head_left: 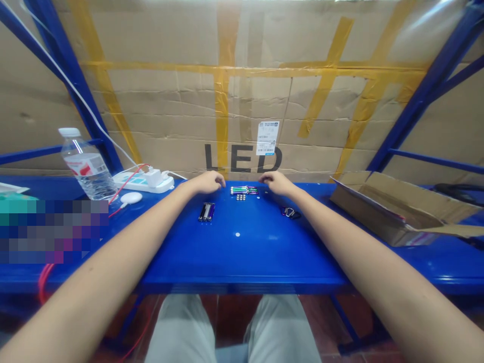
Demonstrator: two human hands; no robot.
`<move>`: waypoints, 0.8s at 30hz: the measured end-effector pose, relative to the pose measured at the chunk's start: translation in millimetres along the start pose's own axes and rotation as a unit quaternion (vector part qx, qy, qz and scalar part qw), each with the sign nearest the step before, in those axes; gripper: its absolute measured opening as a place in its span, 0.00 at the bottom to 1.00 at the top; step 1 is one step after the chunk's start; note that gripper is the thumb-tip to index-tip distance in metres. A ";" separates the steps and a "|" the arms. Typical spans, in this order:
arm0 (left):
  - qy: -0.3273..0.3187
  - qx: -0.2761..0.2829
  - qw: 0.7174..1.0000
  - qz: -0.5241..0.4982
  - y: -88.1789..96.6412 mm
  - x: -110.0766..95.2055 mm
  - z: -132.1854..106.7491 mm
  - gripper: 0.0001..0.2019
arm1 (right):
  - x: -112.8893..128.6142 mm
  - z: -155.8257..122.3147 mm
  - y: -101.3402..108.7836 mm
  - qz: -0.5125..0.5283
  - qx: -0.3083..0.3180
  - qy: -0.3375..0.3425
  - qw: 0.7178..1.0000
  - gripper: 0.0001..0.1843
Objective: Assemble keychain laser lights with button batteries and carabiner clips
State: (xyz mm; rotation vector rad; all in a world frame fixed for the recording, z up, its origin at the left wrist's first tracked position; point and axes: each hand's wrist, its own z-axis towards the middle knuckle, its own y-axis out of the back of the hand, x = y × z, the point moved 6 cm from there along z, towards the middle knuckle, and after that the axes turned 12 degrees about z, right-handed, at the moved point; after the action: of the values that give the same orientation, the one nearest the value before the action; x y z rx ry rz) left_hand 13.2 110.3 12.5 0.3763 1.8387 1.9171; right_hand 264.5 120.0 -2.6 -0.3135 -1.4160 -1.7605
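Note:
My left hand [209,182] is at the back of the blue table, its fingers loosely bent and apart, with nothing visible in them. Opposite it, my right hand [275,182] has curved, parted fingers and also shows nothing held. Between the hands lies a row of slim tubes [242,190] with green, silver and purple colouring. Small round silver pieces [241,197], like button cells, are grouped just in front of it. Dark, silver and purple short tubes [206,212] lie side by side below my left hand. Near my right forearm are small carabiner clips [290,213].
An open cardboard box [381,212] stands at the right. Along the left are a water bottle [86,166], a white power strip [145,181] with cables, and a white round device [131,197]. A large taped cardboard sheet [181,111] rises behind the table [257,257].

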 end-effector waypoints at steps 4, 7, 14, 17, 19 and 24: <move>-0.034 0.087 0.996 0.012 10.5 -7.7 -32.7 0.14 | 12.6 -18.9 13.7 0.030 -0.013 0.020 0.999 0.13; -0.033 0.110 0.993 0.029 14.9 -16.5 -43.4 0.14 | 37.9 -30.0 9.2 0.013 -0.004 0.045 0.999 0.13; -0.027 0.133 0.990 0.040 7.8 -18.6 -42.7 0.11 | 126.6 -70.2 -61.8 -0.048 0.146 0.244 0.958 0.20; -0.049 0.144 0.988 0.025 5.0 -17.9 -42.1 0.11 | 141.6 -82.5 -87.0 -0.076 0.192 0.271 0.940 0.22; -0.058 0.145 0.988 0.018 2.8 -17.2 -40.6 0.11 | 141.9 -84.6 -96.0 -0.102 0.200 0.265 0.938 0.23; -0.056 0.135 0.989 -0.006 -3.7 -13.2 -34.7 0.11 | 134.1 -82.1 -105.9 -0.141 0.199 0.247 0.938 0.25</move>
State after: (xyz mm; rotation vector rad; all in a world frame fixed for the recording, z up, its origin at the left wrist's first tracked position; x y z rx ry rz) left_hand 7.8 73.7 7.9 0.5474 2.0221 1.6069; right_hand 128.6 -11.4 -16.1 0.5386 -1.4381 -1.5654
